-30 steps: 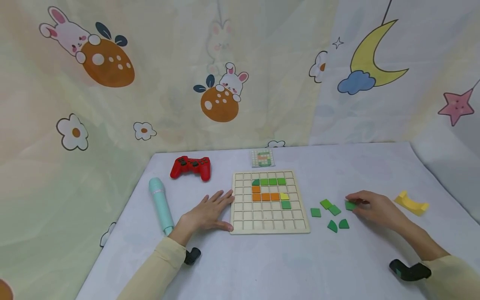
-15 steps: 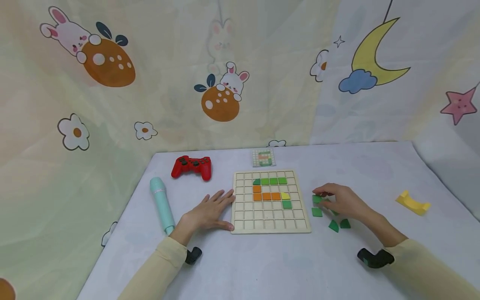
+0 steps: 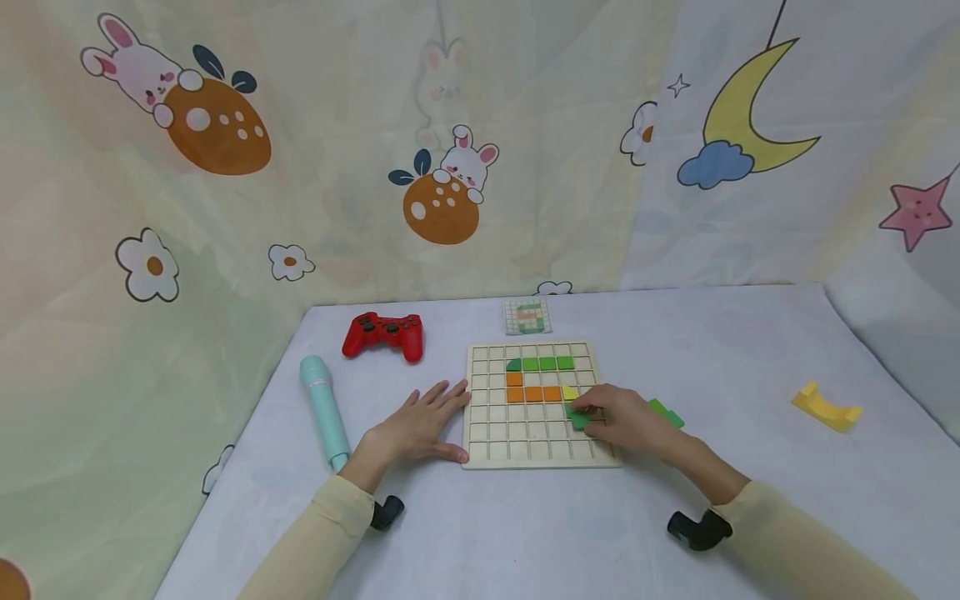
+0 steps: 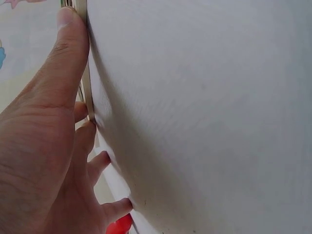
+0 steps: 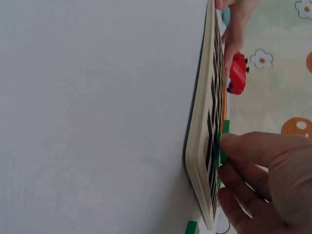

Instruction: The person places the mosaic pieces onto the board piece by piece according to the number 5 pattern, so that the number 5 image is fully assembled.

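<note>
A pale wooden grid board (image 3: 495, 450) lies mid-table, with green, orange and yellow tiles set in its cells. My right hand (image 3: 630, 421) pinches a green tile (image 3: 580, 422) between thumb and fingers, low over the board, just below the yellow tile (image 3: 570, 392). In the right wrist view the held green tile (image 5: 224, 155) stands at the thumb tip, close to the board's face. My left hand (image 3: 420, 425) rests with spread, straight fingers against the board's left edge; its thumb (image 4: 63, 58) touches that edge in the left wrist view.
Loose green tiles (image 3: 667, 413) lie right of the board, partly hidden by my right hand. A small pattern card (image 3: 527, 317) lies behind the board. A red game controller (image 3: 383, 335) and a teal microphone (image 3: 325, 410) lie left; a yellow curved piece (image 3: 827, 407) lies far right.
My right hand has moved left with the green tile, from beside the loose tiles to over the board's right part. The left hand has stayed at the board's edge.
</note>
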Demonstrator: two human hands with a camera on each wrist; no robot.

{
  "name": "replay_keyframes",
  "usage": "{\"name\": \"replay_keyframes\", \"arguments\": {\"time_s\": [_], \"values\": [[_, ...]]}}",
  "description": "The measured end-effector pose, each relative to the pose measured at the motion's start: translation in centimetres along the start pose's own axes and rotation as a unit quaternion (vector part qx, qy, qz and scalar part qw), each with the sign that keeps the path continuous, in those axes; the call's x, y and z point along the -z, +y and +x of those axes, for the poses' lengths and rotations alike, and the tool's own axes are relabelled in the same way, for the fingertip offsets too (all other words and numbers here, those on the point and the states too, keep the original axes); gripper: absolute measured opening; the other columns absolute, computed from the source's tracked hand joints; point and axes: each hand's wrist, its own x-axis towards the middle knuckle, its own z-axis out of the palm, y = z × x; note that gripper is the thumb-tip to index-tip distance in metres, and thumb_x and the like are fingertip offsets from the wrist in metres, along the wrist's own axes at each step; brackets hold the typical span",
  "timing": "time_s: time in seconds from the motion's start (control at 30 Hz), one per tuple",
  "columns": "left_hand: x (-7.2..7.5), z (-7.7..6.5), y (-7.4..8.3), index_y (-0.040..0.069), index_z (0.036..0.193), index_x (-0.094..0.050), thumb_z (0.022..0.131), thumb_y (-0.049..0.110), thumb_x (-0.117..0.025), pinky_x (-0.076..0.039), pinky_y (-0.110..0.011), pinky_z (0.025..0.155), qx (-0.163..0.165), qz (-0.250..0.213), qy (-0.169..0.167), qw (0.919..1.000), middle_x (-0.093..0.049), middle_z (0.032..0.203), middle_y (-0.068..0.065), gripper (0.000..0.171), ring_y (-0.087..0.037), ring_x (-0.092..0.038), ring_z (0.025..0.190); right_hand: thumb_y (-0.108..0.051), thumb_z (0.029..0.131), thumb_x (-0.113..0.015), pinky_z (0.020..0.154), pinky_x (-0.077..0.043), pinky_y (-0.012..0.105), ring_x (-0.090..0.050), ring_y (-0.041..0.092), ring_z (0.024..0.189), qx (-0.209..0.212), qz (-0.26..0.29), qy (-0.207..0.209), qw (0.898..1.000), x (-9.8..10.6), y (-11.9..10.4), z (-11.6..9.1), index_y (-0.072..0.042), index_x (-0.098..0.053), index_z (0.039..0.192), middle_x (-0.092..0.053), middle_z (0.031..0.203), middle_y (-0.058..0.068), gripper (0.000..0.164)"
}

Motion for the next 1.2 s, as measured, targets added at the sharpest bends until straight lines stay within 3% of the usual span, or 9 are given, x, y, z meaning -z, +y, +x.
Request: {"name": "replay_keyframes", "arguments": {"time_s": [0.4, 0.87, 1.2], "values": [[-0.1, 0.0, -0.1, 0.023, 0.155, -0.022, 0.075, 0.068, -0.066, -0.02, -0.061, 0.117, -0.001, -0.001, 0.008, 1.0, -0.012, 0.165, 0.004, 0.101, -0.028, -0.012, 0.151, -0.005, 0.083, -0.071, 0.088, -0.054, 0.036, -0.062, 0.019, 0.105, 0.028, -0.022, 0.013, 0.999, -1.1, -0.5, -0.6, -0.012, -0.07, 0.111, -0.067, 0.114, 0.003, 0.029], [-0.1, -0.1, 0.0, 0.022, 0.155, -0.023, 0.076, 0.07, -0.064, -0.022, -0.061, 0.116, -0.003, 0.015, 0.014, 0.9998, -0.012, 0.165, 0.005, 0.1, -0.027, -0.014, 0.151, -0.008, 0.081, -0.076, 0.081, -0.054, 0.027, -0.06, 0.013, 0.094, 0.033, -0.034, 0.036, 0.998, -1.2, -0.6, -0.9, -0.013, -0.071, 0.109, -0.067, 0.109, -0.001, 0.029], [-0.1, -0.2, 0.0, 0.023, 0.155, -0.022, 0.076, 0.069, -0.064, -0.02, -0.061, 0.117, 0.0, 0.004, 0.011, 0.9999, -0.011, 0.165, 0.006, 0.101, -0.026, -0.013, 0.151, -0.008, 0.082, -0.073, 0.085, -0.054, 0.031, -0.061, 0.015, 0.099, 0.025, -0.032, 0.03, 0.999, -1.2, -0.5, -0.8, -0.014, -0.071, 0.109, -0.067, 0.11, -0.001, 0.028]]}}
